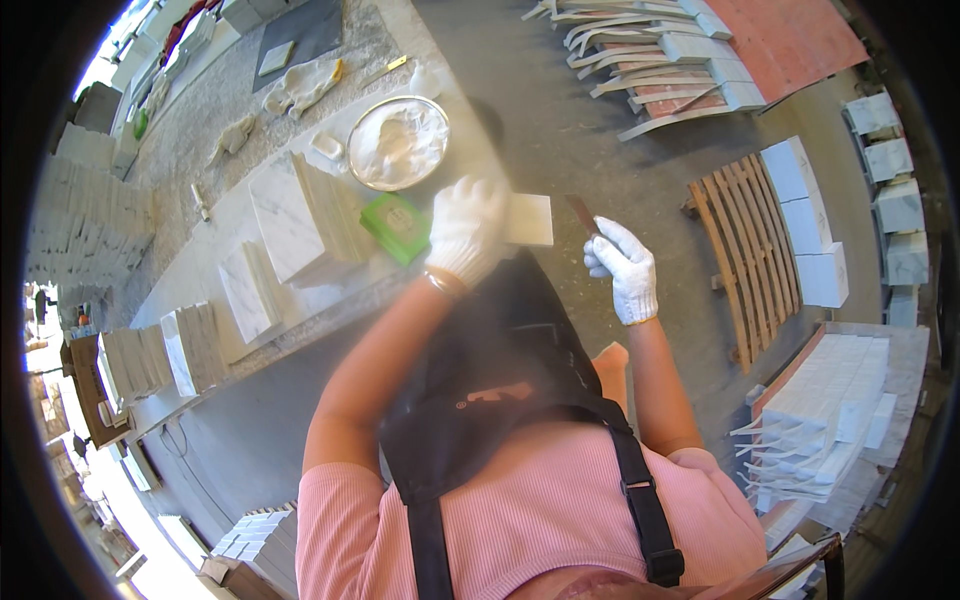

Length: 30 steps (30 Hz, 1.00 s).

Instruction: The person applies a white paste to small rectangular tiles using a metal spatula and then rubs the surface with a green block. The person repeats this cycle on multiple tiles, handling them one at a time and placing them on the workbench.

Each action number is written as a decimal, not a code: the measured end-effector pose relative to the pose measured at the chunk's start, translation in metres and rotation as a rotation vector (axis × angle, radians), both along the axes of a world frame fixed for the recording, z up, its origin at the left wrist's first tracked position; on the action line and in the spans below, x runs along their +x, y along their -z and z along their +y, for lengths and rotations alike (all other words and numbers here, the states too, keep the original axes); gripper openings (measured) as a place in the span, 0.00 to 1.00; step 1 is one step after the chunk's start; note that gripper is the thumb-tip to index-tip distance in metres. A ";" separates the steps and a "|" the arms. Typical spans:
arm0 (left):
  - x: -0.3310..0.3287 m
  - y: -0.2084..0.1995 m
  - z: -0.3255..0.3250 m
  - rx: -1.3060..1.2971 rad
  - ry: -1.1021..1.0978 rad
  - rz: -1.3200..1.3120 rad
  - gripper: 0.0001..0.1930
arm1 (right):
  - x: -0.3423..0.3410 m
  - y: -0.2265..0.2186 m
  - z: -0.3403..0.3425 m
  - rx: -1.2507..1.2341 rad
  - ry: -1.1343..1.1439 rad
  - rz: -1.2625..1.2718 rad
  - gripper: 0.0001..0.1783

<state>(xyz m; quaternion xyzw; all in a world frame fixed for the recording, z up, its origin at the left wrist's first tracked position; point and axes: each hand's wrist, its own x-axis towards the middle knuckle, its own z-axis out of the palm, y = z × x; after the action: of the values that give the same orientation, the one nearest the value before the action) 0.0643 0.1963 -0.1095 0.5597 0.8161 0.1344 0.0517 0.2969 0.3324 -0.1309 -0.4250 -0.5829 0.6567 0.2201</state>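
Observation:
My left hand (468, 232), in a white knit glove and slightly blurred, grips a small pale rectangular tile (530, 220). The tile sticks out to the right past the table edge, and its left part is hidden by the hand. To the right, my gloved right hand (622, 265) pinches a thin, dark, flat-bladed scraper (580, 213), its blade pointing at the tile but apart from it. Just left of my left hand lies a green box (397, 226). Beyond it stands a round metal-rimmed bowl (400, 142) of white powder or paste.
Stacks of veined marble tiles (290, 220) line the table (225, 300) on the left. A crumpled glove (305, 85) lies farther back. On the floor to the right are a wooden pallet (745, 255), white blocks (805, 225) and strapped tile stacks (825, 400).

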 end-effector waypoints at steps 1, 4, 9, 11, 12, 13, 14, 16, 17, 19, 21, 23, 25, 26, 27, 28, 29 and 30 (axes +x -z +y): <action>0.002 0.002 0.002 0.015 -0.009 0.004 0.43 | -0.009 0.001 0.001 0.022 -0.014 -0.013 0.21; 0.006 0.008 0.002 0.099 -0.020 0.000 0.46 | -0.033 0.006 0.007 0.131 -0.084 -0.065 0.20; 0.000 0.020 -0.011 0.201 -0.008 0.002 0.49 | -0.052 0.012 0.018 0.642 -0.302 -0.133 0.18; -0.002 0.026 -0.014 0.212 -0.013 -0.021 0.50 | -0.053 0.010 0.020 0.751 -0.350 -0.110 0.17; -0.002 0.028 -0.015 0.220 -0.010 -0.037 0.50 | -0.052 0.009 0.020 0.780 -0.367 -0.161 0.17; -0.003 0.031 -0.015 0.235 -0.013 -0.030 0.50 | -0.050 0.008 0.018 0.819 -0.381 -0.190 0.17; -0.003 0.033 -0.015 0.246 -0.015 -0.032 0.50 | -0.047 0.008 0.015 0.852 -0.392 -0.226 0.17; -0.004 0.036 -0.016 0.258 -0.019 -0.041 0.50 | -0.038 0.007 0.007 0.827 -0.400 -0.242 0.17; -0.004 0.036 -0.016 0.258 -0.020 -0.048 0.50 | -0.033 0.007 0.002 0.802 -0.393 -0.268 0.17; -0.004 0.037 -0.016 0.261 -0.022 -0.057 0.50 | -0.025 0.008 -0.004 0.820 -0.379 -0.209 0.17; -0.004 0.037 -0.016 0.262 -0.020 -0.064 0.50 | -0.023 0.009 -0.006 0.756 -0.353 -0.181 0.17; -0.003 0.037 -0.017 0.280 -0.019 -0.060 0.49 | -0.026 0.010 -0.006 0.593 -0.283 -0.200 0.17; -0.003 0.037 -0.016 0.278 -0.021 -0.061 0.49 | -0.032 0.011 -0.008 0.511 -0.245 -0.198 0.17; -0.003 0.037 -0.016 0.263 -0.024 -0.065 0.50 | -0.034 0.011 -0.010 0.508 -0.234 -0.186 0.17; -0.004 0.037 -0.015 0.254 -0.029 -0.068 0.50 | -0.036 0.011 -0.012 0.505 -0.219 -0.158 0.17; -0.004 0.036 -0.015 0.250 -0.029 -0.069 0.50 | -0.036 0.010 -0.015 0.680 -0.272 -0.168 0.16; -0.004 0.036 -0.015 0.253 -0.029 -0.070 0.50 | -0.035 0.010 -0.018 0.732 -0.346 -0.190 0.16; -0.004 0.036 -0.014 0.238 -0.029 -0.075 0.50 | -0.032 0.009 -0.021 0.727 -0.359 -0.150 0.16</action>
<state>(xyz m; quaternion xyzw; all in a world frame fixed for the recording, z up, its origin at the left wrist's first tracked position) 0.0604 0.1819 -0.1451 0.5446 0.7998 0.2520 0.0134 0.2651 0.3118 -0.1402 -0.2579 -0.8563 0.4031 0.1945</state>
